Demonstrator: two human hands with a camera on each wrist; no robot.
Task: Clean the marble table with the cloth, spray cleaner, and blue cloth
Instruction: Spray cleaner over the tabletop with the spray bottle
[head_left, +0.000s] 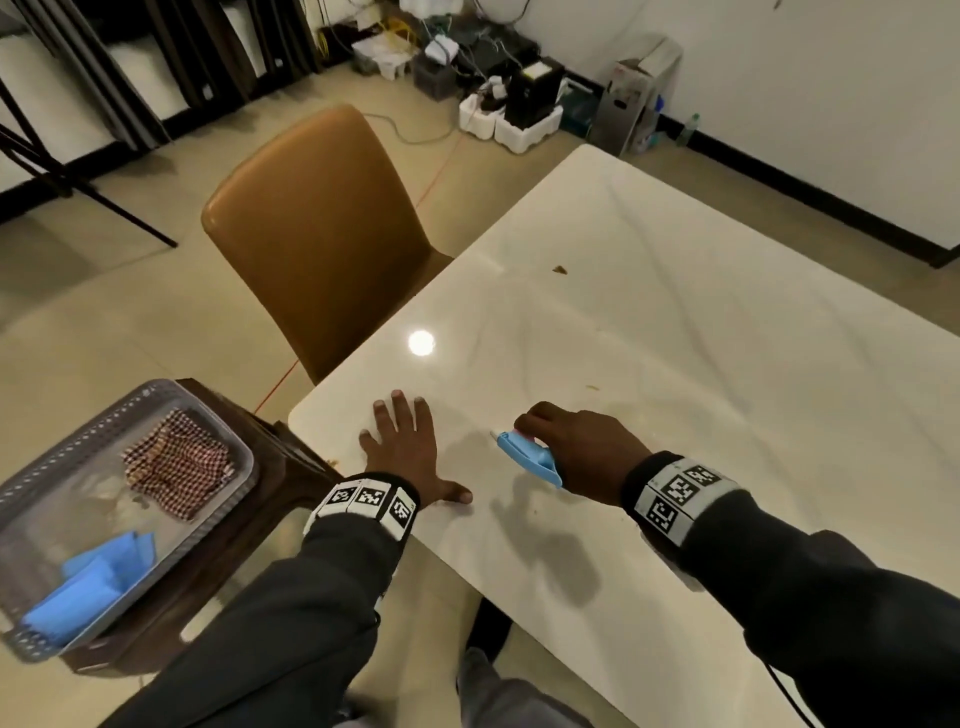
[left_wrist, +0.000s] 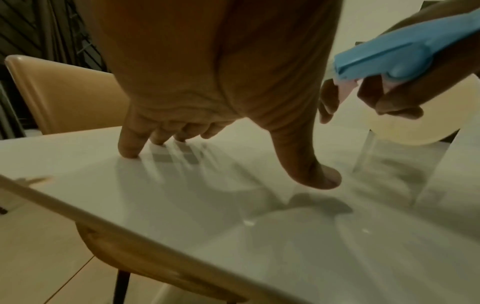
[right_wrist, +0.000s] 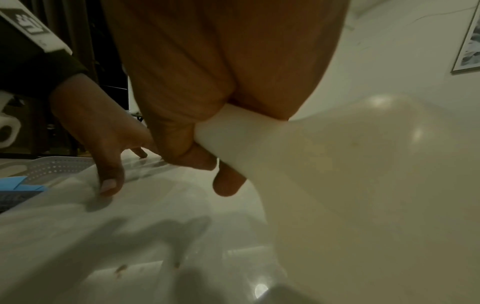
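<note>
My left hand (head_left: 413, 449) lies flat on the white marble table (head_left: 675, 364) near its front left corner, fingers spread and holding nothing. In the left wrist view the fingertips (left_wrist: 128, 151) and thumb press on the glossy top. Just to the right, my right hand (head_left: 563, 441) grips the spray cleaner (head_left: 530, 457) by its neck, the blue head pointing left towards my left hand. The right wrist view shows the cream bottle body (right_wrist: 363, 185) below my right hand (right_wrist: 197, 144). The checked cloth (head_left: 176, 462) and the blue cloth (head_left: 88, 587) lie in a grey basket (head_left: 47, 467).
The basket sits on a dark stool left of the table. A tan chair (head_left: 322, 234) stands pushed against the table's left edge. Brown crumbs (head_left: 559, 269) lie on the far part of the table and smaller specks (head_left: 592, 387) nearer. Boxes and cables clutter the floor by the far wall.
</note>
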